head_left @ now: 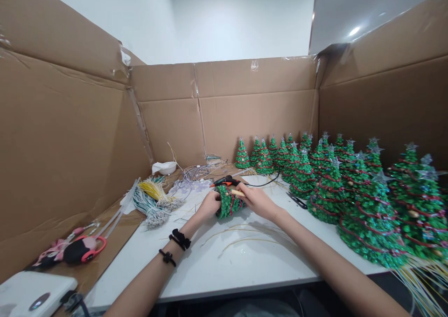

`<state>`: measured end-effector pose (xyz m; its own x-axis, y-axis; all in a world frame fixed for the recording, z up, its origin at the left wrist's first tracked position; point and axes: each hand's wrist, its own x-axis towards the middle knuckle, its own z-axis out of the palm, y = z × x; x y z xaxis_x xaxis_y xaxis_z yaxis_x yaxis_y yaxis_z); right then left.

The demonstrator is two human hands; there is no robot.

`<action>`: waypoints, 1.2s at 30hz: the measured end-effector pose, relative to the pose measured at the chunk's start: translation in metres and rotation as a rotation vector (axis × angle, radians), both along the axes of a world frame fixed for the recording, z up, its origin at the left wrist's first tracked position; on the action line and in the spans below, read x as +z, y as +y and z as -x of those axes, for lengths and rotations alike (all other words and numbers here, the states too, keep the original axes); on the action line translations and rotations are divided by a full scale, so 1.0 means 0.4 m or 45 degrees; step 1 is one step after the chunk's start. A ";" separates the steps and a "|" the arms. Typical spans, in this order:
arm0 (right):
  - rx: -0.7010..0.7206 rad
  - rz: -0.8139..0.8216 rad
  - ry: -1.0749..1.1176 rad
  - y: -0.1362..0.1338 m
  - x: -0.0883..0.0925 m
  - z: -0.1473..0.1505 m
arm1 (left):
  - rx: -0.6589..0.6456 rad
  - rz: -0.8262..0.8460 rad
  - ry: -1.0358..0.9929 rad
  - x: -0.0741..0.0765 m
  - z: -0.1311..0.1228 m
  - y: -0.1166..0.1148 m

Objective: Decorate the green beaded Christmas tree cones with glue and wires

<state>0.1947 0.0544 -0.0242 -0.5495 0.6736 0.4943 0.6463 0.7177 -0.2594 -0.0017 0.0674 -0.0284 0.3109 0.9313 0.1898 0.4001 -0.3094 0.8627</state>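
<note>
A small green Christmas tree with red trim (227, 207) lies on its side in the middle of the white table. My left hand (210, 205) is closed on the tree's left side, its fingertips partly hidden. In my right hand (255, 198) is a light wooden stick (237, 193), pinched between the fingers, its tip against or just above the tree. Right behind the tree lies a black and orange glue gun (227, 181). A few thin yellowish wires (245, 239) rest on the table in front of it.
Rows of decorated trees (373, 219) fill the right side. Black snips (297, 200) lie beside them. To the left are bundles of wires (150, 200), a white bowl (165, 168), a pink-black keychain (75, 250) and a white device (37, 293). Cardboard walls (259, 116) surround the table.
</note>
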 end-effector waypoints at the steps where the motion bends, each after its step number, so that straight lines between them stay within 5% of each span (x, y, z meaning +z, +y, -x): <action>1: 0.011 0.018 0.001 0.003 0.001 -0.004 | 0.002 0.001 -0.006 -0.003 0.000 0.002; 11: -0.133 -0.204 -0.210 0.022 0.026 -0.030 | 0.089 -0.014 0.083 -0.042 0.016 0.045; 19: -0.178 -0.175 -0.139 -0.001 0.001 0.024 | 0.103 0.031 0.130 -0.008 0.019 0.020; 27: -0.099 -0.146 -0.001 0.021 0.021 -0.028 | 0.011 0.084 -0.010 0.002 0.007 0.007; 36: 0.092 -0.078 0.078 0.006 -0.001 0.005 | 0.056 0.014 -0.024 0.002 -0.004 -0.008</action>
